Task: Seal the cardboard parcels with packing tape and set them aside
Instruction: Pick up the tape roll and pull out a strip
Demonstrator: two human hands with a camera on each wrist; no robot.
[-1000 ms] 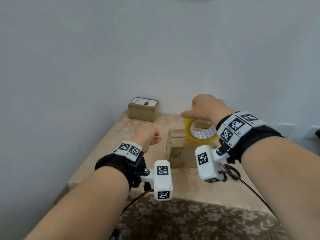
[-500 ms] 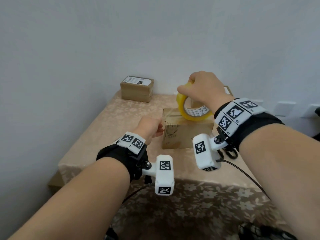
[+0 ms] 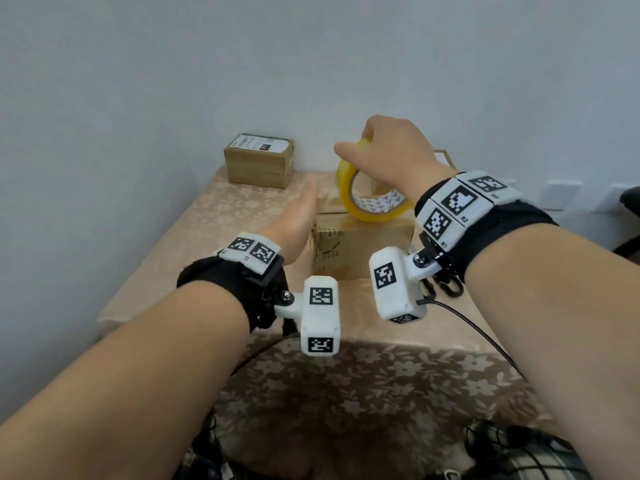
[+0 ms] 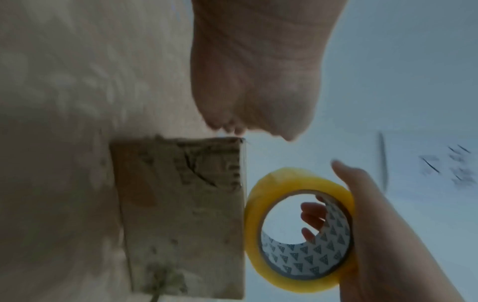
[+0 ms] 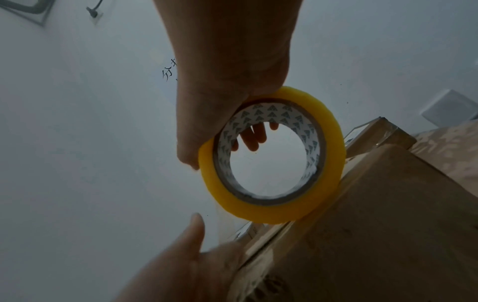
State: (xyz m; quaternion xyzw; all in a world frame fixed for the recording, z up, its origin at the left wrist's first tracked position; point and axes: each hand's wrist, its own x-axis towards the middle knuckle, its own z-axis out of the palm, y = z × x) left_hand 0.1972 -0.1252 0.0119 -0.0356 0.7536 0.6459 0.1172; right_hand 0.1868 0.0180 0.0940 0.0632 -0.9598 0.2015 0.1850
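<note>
Holding the tape roll (image 3: 372, 199) upright on its edge, right hand (image 3: 391, 150) has fingers curled through the core and thumb over the outer rim; roll touches the top of the middle box (image 3: 360, 244). Left hand (image 3: 294, 220) is flat, fingers straight, pressed against the box's left side near its top edge, gripping nothing.

Landmark is the middle box: sits on the surface (image 3: 214, 230), which wears a beige floral cloth. A labelled box (image 3: 259, 160) sits behind and to its left against the wall; a third box (image 5: 383, 130), partly hidden, sits behind and to its right.

Handling, judged: box looks light and stiff, plain brown corrugated card, square-edged, slightly scuffed on the front; should slide easily on the cloth, so bracing a side makes sense. Best held by opposite side faces when set aside. Roll is a rigid ring, glossy yellow-clear film over a printed paper core; best held through the core. A thin clear strip seems to run from the roll to the box top in the right wrist view, hard to confirm. Film likely sticky, prone to folding on itself.
</note>
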